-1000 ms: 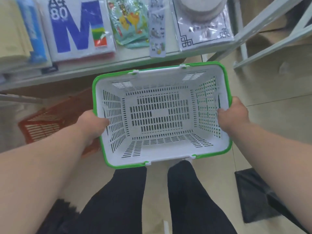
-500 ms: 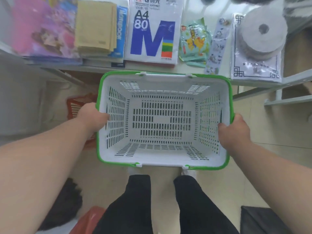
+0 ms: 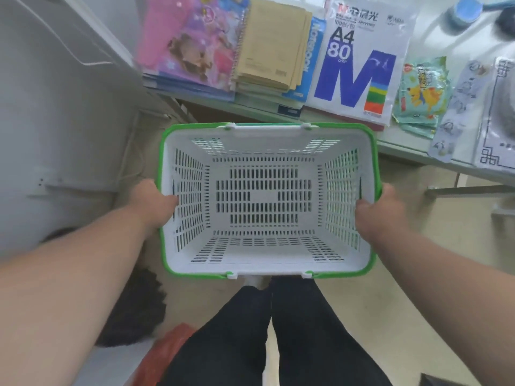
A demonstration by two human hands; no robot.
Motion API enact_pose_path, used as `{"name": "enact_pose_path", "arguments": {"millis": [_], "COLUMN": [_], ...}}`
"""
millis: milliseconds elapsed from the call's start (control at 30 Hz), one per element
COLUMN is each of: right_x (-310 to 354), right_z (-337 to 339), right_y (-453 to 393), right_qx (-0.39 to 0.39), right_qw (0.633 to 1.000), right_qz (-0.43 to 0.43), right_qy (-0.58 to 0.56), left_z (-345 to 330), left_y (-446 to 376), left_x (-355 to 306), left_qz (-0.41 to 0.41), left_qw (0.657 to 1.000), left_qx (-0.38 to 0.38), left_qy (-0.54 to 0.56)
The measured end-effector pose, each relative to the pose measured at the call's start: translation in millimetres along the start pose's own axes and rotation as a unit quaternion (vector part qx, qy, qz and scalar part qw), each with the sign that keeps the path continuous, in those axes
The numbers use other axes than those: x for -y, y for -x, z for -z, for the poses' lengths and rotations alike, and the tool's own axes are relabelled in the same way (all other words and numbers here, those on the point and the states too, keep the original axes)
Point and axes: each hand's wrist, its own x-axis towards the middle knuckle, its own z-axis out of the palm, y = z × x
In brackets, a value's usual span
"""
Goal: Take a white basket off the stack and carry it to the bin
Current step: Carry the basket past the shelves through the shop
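A white slotted basket with a green rim hangs in front of me above the floor, level and empty. My left hand grips its left rim, thumb inside the wall. My right hand grips the right rim the same way. The basket's far edge sits just below the front of a shelf. No stack of baskets and no bin can be made out in this view.
A low shelf ahead holds notebooks, a pack of A4 paper and toy packets. A large grey-white appliance stands at the left. A red object and a dark one lie on the floor by my legs.
The view has swung left: the shelf items slid to the right, the red basket on the floor went out of sight, and the grey appliance came in at left. Both hands kept their grip.
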Motion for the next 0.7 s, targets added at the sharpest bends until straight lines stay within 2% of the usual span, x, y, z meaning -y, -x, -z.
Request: {"name": "enact_pose_path", "arguments": {"millis": [133, 267, 700], "right_x": [33.1, 54.2, 43.2], "right_z": [-36.0, -70.3, -174.0], "right_y": [-7.9, -9.9, -40.1], "right_qx": [0.017, 0.031, 0.015], "right_qw": [0.999, 0.997, 0.999], "right_qz": [0.044, 0.052, -0.008], "right_qy": [0.026, 0.043, 0.05], "left_z": [20.7, 23.0, -23.3], "left_y": [-28.4, -58.5, -150.3], "left_x": [24.0, 51.5, 95.5], "left_qz": [0.01, 0.016, 0.027], "left_qw": [1.0, 1.0, 0.999], "left_qx": [-0.011, -0.006, 0.015], "left_qy": [0.011, 0.016, -0.01]}}
